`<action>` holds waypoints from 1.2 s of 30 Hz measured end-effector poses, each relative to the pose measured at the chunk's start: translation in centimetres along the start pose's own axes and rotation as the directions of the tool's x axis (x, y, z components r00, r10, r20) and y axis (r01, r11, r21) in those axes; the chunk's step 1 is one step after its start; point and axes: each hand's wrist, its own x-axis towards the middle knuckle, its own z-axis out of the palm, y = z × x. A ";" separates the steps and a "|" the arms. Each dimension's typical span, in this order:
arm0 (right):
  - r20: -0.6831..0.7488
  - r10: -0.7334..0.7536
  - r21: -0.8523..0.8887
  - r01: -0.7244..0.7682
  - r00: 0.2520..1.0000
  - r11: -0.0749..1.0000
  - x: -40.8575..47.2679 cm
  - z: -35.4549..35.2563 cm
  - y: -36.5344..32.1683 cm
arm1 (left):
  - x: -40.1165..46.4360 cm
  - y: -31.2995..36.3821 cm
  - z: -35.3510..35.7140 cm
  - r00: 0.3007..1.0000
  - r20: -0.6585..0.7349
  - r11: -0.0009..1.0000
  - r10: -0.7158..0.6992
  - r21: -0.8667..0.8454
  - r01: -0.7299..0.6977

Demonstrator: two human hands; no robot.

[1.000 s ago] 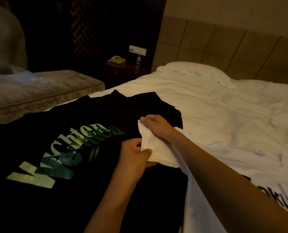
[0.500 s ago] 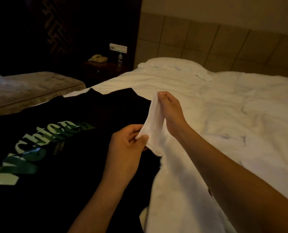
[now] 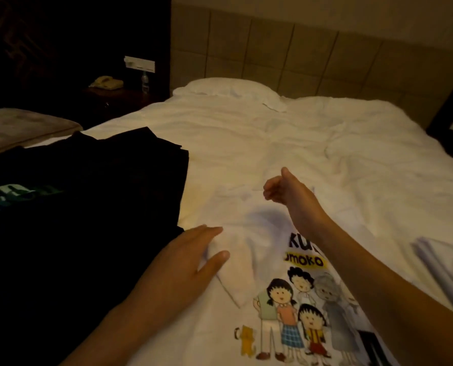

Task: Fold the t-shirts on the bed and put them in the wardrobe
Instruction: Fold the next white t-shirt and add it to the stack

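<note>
Starting at the fingers, we record our left hand (image 3: 193,256) lying flat, fingers straight and close together, thumb spread to the side, pressing a fold of the white t-shirt (image 3: 241,286) against the bed (image 3: 246,143). Its forearm runs in from the lower left, crossing the edge of the black t-shirt (image 3: 88,207).

Our right hand (image 3: 286,190) is raised above the white t-shirt with fingers loosely curled toward the palm and thumb pointing up; nothing is seen between them. Its forearm enters from the lower right and covers part of the shirt's printed lettering.

We count two t-shirts in plain view. The white one lies spread face up on the near part of the bed, showing cartoon figures and a yellow label. The black one lies just beside it on the left, touching along the edge, with green lettering partly visible near the left border.

One white pillow (image 3: 228,88) sits at the head of the bed against the padded headboard (image 3: 312,56). One piece of folded white fabric (image 3: 442,262) lies at the right edge; we cannot tell what it is. One telephone (image 3: 106,82) and one small bottle (image 3: 145,81) stand on the dark nightstand (image 3: 119,99).
</note>
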 end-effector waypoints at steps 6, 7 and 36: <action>0.090 0.092 -0.510 -0.033 0.992 0.860 2.7 1.2 0.7 | 0.9 -3.6 1.4 0.999 -0.002 0.995 -0.036 0.088 0.036; 0.121 0.120 -0.593 -0.025 0.985 0.805 3.3 2.1 1.0 | 1.0 -4.2 1.5 0.998 -0.029 0.998 -0.048 0.039 0.049; -0.157 -0.033 -0.907 -0.131 0.987 0.400 3.4 7.0 3.4 | 1.2 -5.4 0.5 0.994 -0.108 0.987 0.034 -0.151 -0.050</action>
